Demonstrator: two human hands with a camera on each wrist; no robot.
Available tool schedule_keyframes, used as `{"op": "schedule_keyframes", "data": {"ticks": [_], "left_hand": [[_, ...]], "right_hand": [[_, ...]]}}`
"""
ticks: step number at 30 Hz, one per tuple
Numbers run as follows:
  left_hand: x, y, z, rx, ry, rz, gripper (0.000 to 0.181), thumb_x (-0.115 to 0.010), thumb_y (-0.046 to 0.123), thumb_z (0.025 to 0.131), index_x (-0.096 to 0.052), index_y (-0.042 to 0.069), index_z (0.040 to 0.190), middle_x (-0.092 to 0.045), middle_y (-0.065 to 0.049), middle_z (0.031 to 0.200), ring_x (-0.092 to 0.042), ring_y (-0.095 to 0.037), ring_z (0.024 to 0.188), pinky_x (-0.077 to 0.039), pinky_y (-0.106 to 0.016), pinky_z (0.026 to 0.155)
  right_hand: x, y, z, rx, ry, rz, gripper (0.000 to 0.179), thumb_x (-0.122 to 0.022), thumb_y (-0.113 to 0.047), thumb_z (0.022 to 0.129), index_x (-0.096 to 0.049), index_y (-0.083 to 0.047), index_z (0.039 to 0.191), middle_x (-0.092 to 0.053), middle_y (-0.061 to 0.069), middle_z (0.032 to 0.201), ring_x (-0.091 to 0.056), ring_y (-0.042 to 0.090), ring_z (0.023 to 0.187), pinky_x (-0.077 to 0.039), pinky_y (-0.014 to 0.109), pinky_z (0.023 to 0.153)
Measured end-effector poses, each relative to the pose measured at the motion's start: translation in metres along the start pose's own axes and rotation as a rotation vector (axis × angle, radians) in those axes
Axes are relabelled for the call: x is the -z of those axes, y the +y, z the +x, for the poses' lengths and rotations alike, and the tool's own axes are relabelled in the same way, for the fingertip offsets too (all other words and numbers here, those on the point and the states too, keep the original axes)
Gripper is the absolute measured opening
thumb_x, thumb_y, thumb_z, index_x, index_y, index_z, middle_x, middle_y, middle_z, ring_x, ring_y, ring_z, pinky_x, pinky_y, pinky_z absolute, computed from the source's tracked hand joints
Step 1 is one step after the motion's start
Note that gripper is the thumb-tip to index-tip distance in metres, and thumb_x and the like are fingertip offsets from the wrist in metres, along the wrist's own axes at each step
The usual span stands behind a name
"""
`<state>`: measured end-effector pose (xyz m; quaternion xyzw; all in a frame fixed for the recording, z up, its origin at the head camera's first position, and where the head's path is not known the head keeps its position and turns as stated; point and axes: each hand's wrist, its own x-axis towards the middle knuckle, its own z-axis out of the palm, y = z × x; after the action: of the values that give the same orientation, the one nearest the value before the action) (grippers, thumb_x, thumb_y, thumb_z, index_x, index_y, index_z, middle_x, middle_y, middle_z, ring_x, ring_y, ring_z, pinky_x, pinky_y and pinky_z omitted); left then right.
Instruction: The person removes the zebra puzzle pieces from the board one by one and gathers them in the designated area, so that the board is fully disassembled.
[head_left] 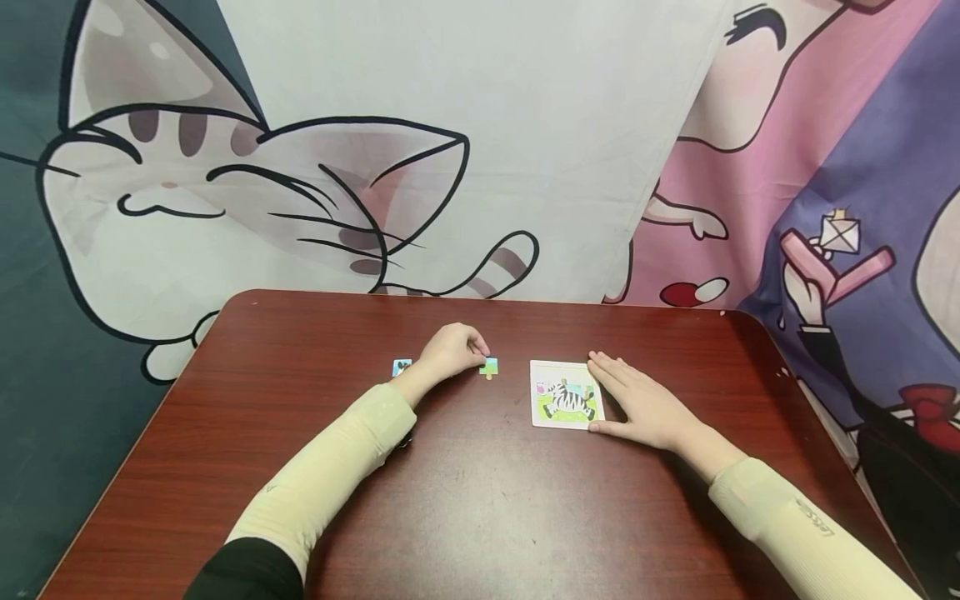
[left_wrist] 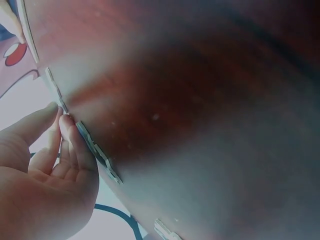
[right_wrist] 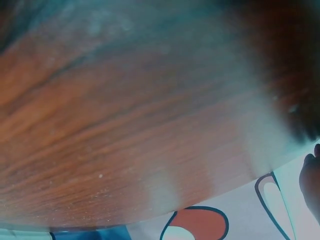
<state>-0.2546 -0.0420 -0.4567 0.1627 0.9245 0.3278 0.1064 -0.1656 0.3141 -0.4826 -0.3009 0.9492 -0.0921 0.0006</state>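
Observation:
My left hand (head_left: 450, 352) is over the back middle of the table, its thumb and finger pinching the edge of a small blue-and-green jigsaw piece (head_left: 490, 367). In the left wrist view the fingertips meet at the end of that thin piece (left_wrist: 54, 85). Beneath the palm side lies another jigsaw piece (left_wrist: 98, 151), hidden by the hand in the head view. My right hand (head_left: 637, 404) lies with fingers and thumb spread along the right edge of a white-framed zebra puzzle board (head_left: 537, 407). Only a dark part of this hand (right_wrist: 312, 182) enters the right wrist view.
A blue jigsaw piece (head_left: 402, 366) with a dark figure lies left of the left wrist, which partly covers it. The reddish-brown table (head_left: 480, 508) has rounded back corners. Behind its far edge hangs a cloth (head_left: 570, 167) printed with cartoon animals.

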Motion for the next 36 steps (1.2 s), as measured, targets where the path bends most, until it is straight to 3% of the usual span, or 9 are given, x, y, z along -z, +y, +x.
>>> {"op": "schedule_keyframes", "data": {"ticks": [6,11,16,18,21,24,30,36], "left_hand": [[0.002,-0.004,0.000,-0.005,0.025,-0.051,0.007,-0.076,0.010,0.095,-0.083,0.009,0.095,-0.081,-0.004,0.091,-0.066,-0.011,0.075,-0.055,-0.027,0.079],[0.004,-0.005,-0.001,-0.005,0.033,-0.071,0.008,-0.076,0.013,0.096,-0.082,0.009,0.096,-0.080,-0.005,0.090,-0.068,-0.014,0.077,-0.055,-0.028,0.078],[0.005,0.000,0.001,-0.007,0.047,-0.077,0.008,-0.075,0.012,0.097,-0.082,0.009,0.098,-0.080,-0.006,0.093,-0.070,-0.018,0.084,-0.056,-0.031,0.082],[0.005,0.004,0.002,-0.012,0.047,-0.078,0.008,-0.074,0.011,0.097,-0.082,0.008,0.099,-0.081,-0.006,0.095,-0.071,-0.019,0.086,-0.057,-0.031,0.083],[0.006,0.012,0.004,-0.033,0.044,-0.082,0.009,-0.074,0.008,0.096,-0.082,0.007,0.100,-0.082,-0.007,0.097,-0.073,-0.020,0.088,-0.057,-0.030,0.084],[0.004,0.022,0.004,-0.063,0.023,-0.091,0.009,-0.076,0.006,0.095,-0.083,0.005,0.101,-0.083,-0.007,0.097,-0.075,-0.020,0.089,-0.058,-0.028,0.083],[-0.003,0.040,0.003,-0.145,-0.058,-0.107,0.011,-0.078,0.003,0.091,-0.082,0.003,0.102,-0.082,-0.009,0.095,-0.076,-0.017,0.087,-0.057,-0.019,0.080],[-0.011,0.054,0.001,-0.173,-0.130,-0.128,0.012,-0.079,0.002,0.089,-0.081,0.002,0.101,-0.081,-0.010,0.094,-0.074,-0.013,0.082,-0.053,-0.015,0.071]], "right_hand": [[-0.002,-0.001,0.000,0.028,0.026,-0.006,0.098,-0.076,-0.058,0.091,-0.040,0.000,0.161,-0.038,0.018,0.170,-0.038,0.038,0.157,-0.034,0.055,0.126],[-0.003,-0.003,0.001,0.046,0.021,0.008,0.098,-0.076,-0.057,0.091,-0.038,-0.001,0.162,-0.036,0.017,0.171,-0.037,0.036,0.158,-0.031,0.052,0.128],[-0.004,-0.003,0.003,0.046,-0.004,0.025,0.099,-0.077,-0.057,0.091,-0.036,-0.004,0.164,-0.033,0.014,0.174,-0.034,0.034,0.160,-0.017,0.036,0.135],[-0.004,-0.004,0.003,0.044,-0.021,0.023,0.100,-0.076,-0.058,0.091,-0.035,-0.005,0.165,-0.031,0.013,0.174,-0.033,0.033,0.161,-0.016,0.036,0.135],[-0.003,-0.005,0.004,0.043,-0.043,0.014,0.100,-0.076,-0.058,0.091,-0.034,-0.005,0.165,-0.031,0.013,0.175,-0.033,0.033,0.161,-0.024,0.046,0.133],[0.000,-0.007,0.005,0.031,-0.064,0.017,0.100,-0.076,-0.059,0.091,-0.035,-0.006,0.165,-0.031,0.013,0.174,-0.034,0.033,0.160,-0.032,0.055,0.128],[0.005,-0.011,0.008,-0.014,-0.096,0.080,0.102,-0.080,-0.058,0.088,-0.036,-0.007,0.165,-0.033,0.014,0.174,-0.035,0.033,0.160,-0.033,0.057,0.127],[0.006,-0.013,0.010,-0.017,-0.084,0.128,0.101,-0.080,-0.056,0.088,-0.038,-0.005,0.164,-0.034,0.016,0.173,-0.036,0.036,0.159,-0.032,0.058,0.126]]}}
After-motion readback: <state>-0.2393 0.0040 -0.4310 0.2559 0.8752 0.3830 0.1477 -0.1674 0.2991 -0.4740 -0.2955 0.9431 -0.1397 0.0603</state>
